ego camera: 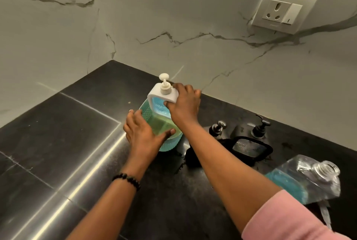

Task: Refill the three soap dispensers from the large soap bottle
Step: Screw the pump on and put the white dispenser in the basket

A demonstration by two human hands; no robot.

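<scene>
A teal soap dispenser (pixel 154 121) with a white pump top (pixel 164 91) stands on the black counter (pixel 67 133) near the wall corner. My left hand (pixel 141 131) wraps its body from the left. My right hand (pixel 183 102) grips the white top from the right. A black dispenser (pixel 249 148) with a black pump stands to the right, and another dark pump head (pixel 217 127) shows behind my right forearm, its body hidden. The large clear soap bottle (pixel 307 179), uncapped and holding blue soap, lies tilted at the right.
A marble wall rises behind the counter, with a power socket (pixel 280 12) at the upper right. A bright metal strip (pixel 92 164) crosses the counter at the left. Small wet spots lie around the black dispenser.
</scene>
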